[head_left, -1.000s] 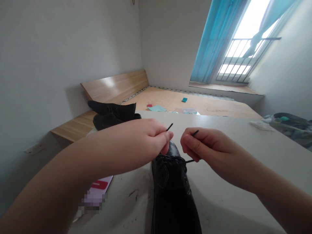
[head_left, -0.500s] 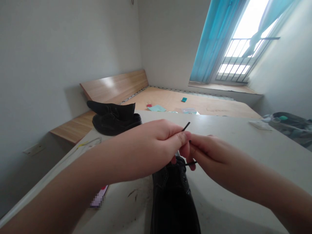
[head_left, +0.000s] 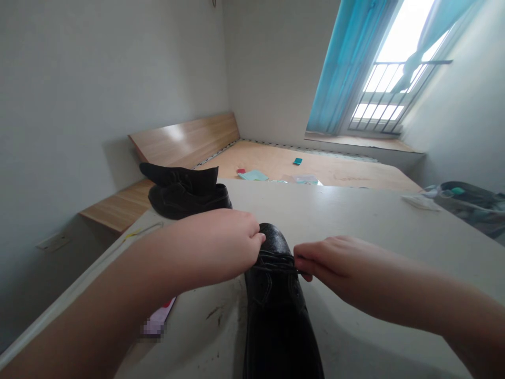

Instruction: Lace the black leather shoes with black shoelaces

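Note:
A black leather shoe (head_left: 276, 316) lies lengthwise on the pale table (head_left: 355, 221), its black lace (head_left: 276, 266) crossing the eyelets. My left hand (head_left: 221, 242) is curled at the shoe's left side, its fingers closed on the lace, with the lace tip hidden. My right hand (head_left: 331, 260) is at the shoe's right side, pinching the lace close to the eyelets. The shoe's far end shows between my hands, and my forearms cross in front of the table.
A second dark shoe pair (head_left: 183, 192) stands at the table's far left edge. A blurred printed card (head_left: 158, 318) lies under my left forearm. A white paper (head_left: 420, 202) lies at the far right, near a grey bag (head_left: 469, 197). Wooden platforms lie beyond.
My hands have separated and dropped from above the shoe to either side of its lacing. The lace tips that stood up from my fingers are no longer visible.

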The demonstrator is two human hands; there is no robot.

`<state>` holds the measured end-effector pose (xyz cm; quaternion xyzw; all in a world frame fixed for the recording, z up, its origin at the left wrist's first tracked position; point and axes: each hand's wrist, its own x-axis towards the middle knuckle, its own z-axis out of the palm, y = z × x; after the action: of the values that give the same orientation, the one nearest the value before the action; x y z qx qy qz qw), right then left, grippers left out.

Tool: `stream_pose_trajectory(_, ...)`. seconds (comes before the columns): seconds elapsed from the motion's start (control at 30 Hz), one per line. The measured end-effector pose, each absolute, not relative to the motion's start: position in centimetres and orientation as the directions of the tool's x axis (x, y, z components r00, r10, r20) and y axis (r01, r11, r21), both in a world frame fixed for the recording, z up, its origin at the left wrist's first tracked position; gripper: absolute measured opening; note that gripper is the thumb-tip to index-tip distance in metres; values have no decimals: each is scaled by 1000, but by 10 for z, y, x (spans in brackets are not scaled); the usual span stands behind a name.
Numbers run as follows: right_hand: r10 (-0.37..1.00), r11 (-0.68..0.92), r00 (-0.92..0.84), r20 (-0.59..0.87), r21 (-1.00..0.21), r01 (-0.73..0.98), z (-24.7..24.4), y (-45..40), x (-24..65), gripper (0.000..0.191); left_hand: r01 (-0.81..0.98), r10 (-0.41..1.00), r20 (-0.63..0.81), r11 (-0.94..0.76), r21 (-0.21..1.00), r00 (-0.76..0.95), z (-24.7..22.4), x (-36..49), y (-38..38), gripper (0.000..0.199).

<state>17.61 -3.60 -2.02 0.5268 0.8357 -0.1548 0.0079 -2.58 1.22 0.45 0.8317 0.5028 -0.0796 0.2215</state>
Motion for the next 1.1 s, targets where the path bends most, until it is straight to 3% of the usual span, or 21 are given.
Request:
stream_pose_trajectory(0.27, 903, 290, -376, -207, -351, 890, -13, -38, 190, 24, 801, 747, -293, -535, 268, 597, 1, -29, 4, 40)
stream_pose_trajectory(0.43, 880, 385, -459, -124, -379, 841, -14, -38, 188, 19, 788, 744, -259, -574, 223, 615, 0, -23, 0, 38)
stream_pose_trajectory(0.53, 867, 390, -472, -160, -370, 843, -18, -37, 180, 19, 761, 727, -228, -608, 225, 648, -1, -20, 0, 33)
stream_pose_trajectory(0.87, 818, 486, -567, -98, -410, 772, -11, -35, 174, 21, 759, 710, -268, -609, 230, 651, 7, -17, -5, 31)
stream_pose_trajectory(1.1, 811, 473, -573, -117, -445, 760, -14, -34, 178, 22, 760, 708, -280, -580, 292, 648, 8, -23, -7, 34)
